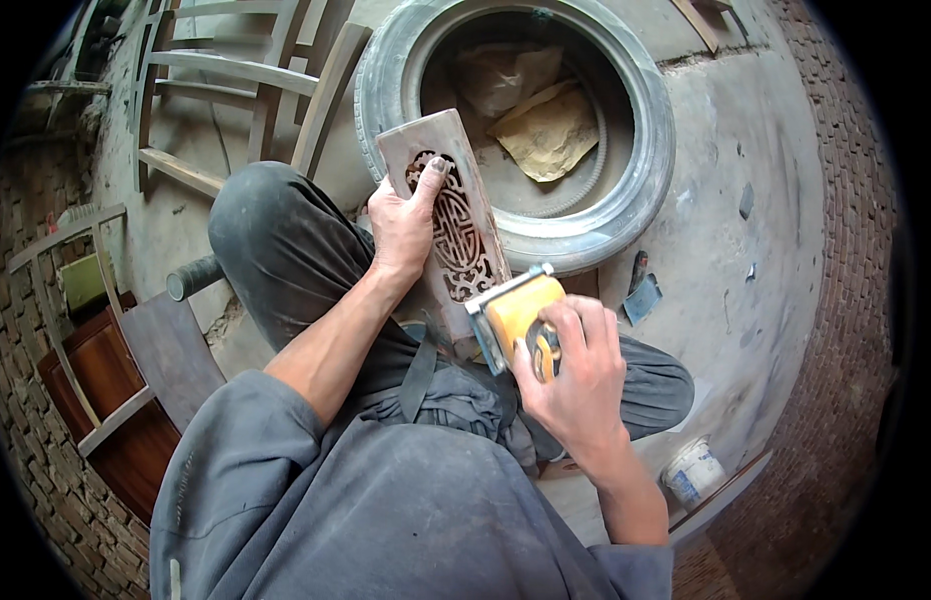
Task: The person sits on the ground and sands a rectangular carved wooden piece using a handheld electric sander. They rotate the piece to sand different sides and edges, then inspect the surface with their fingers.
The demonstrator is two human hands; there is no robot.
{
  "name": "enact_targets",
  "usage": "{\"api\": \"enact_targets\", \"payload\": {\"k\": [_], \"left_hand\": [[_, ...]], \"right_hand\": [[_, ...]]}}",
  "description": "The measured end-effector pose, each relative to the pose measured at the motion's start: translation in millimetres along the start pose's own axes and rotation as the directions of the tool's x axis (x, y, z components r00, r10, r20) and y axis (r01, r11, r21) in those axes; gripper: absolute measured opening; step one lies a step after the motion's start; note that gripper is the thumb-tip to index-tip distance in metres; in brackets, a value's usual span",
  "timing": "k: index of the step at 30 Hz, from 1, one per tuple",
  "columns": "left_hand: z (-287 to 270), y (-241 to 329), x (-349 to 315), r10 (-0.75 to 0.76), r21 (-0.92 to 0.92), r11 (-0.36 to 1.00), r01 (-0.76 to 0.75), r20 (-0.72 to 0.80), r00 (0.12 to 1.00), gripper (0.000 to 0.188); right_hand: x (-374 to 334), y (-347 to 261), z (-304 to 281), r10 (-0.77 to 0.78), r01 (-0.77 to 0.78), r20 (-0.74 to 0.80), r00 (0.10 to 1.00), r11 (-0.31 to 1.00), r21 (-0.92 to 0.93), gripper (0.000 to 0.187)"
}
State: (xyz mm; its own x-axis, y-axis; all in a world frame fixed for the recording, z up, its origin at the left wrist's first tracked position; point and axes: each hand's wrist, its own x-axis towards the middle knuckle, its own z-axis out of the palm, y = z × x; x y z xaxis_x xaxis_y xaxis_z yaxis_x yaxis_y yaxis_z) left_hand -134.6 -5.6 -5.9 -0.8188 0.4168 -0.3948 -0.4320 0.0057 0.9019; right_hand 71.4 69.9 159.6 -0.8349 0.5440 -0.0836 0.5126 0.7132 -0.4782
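My left hand (405,222) is closed around the left edge of a carved wooden panel (459,200), its thumb lying on the face. The panel is a tilted rectangle with an openwork oval pattern cut through its middle. Its upper end leans at the rim of a tire (575,243). In my right hand (583,365) is a yellow electric sander (525,308), my fingers wrapped over its body. The sander's flat pad edge is at the panel's lower right; whether it touches the wood I cannot tell.
Inside the tire lie a worn yellow sandpaper sheet (547,132) and a crumpled bag (505,78). Wooden frames (230,75) stand at upper left. A blue scrap (642,299) lies right of the tire, a white bucket (694,470) at lower right. A reddish-brown wooden panel (110,400) rests at left.
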Motion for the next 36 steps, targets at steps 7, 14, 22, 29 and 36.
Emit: {"api": "enact_targets", "payload": {"k": [7,14,22,29,36], "left_hand": [[0,2,-2,-0.004,0.000,1.000,0.004,0.007,1.000,0.037],[3,4,-2,-0.026,-0.050,0.998,0.027,0.024,0.999,0.032],[0,4,-3,-0.014,-0.038,0.999,0.016,0.040,0.999,0.034],[4,2,0,-0.027,-0.055,0.998,0.029,0.035,0.999,0.033],[4,5,-2,-0.024,-0.078,0.997,0.025,0.020,1.000,0.028]], "right_hand": [[-1,-1,1,0.004,-0.004,-0.013,1.000,1.000,0.016,0.040],[24,-3,4,-0.029,0.029,-0.019,0.999,0.999,-0.024,0.040],[18,-7,3,-0.024,0.023,-0.017,1.000,1.000,-0.013,0.040],[29,-9,4,-0.047,0.047,-0.015,0.999,0.998,-0.052,0.038],[15,-8,4,-0.025,0.024,-0.014,1.000,0.999,-0.037,0.039]]}}
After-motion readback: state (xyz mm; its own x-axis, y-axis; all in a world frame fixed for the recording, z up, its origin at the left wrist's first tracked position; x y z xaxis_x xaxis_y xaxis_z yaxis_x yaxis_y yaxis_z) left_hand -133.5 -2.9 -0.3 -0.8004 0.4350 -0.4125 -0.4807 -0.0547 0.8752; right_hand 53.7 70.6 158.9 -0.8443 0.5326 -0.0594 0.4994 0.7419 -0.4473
